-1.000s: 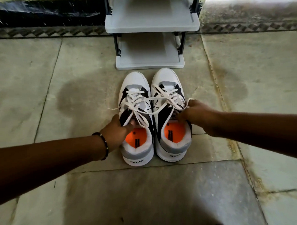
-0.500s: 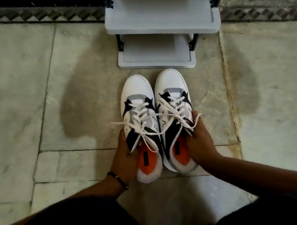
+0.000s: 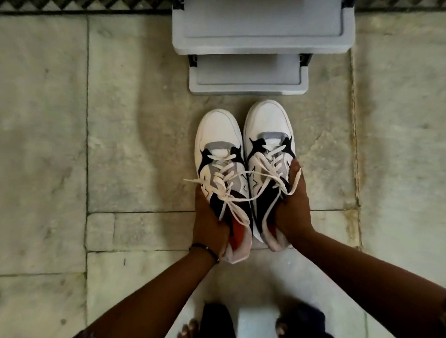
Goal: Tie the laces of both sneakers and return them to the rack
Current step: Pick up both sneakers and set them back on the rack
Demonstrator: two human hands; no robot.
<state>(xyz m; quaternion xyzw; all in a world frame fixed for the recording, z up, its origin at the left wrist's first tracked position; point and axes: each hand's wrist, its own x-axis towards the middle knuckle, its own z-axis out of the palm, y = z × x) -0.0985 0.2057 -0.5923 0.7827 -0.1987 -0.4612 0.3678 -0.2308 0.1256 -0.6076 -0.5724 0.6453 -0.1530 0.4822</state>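
Observation:
Two white, black and grey sneakers with orange insoles are side by side in front of me, toes pointing at the rack. My left hand (image 3: 210, 220) grips the outer side of the left sneaker (image 3: 219, 148). My right hand (image 3: 292, 209) grips the outer side of the right sneaker (image 3: 267, 131). Both heels are tipped up toward me. The white laces (image 3: 232, 183) hang loose, and one strand runs across from one shoe to the other. The grey plastic shoe rack (image 3: 262, 42) stands just beyond the toes, its two visible shelves bare.
The floor is pale stone slabs (image 3: 36, 126) with dark joints. A patterned border strip (image 3: 56, 5) runs along the far edge. My bare toes (image 3: 188, 334) and dark trouser legs show at the bottom of the view.
Both hands went from holding the laces to gripping the sneakers' sides, and the heels have tipped up. My view has shifted to look more steeply down, closer to the rack.

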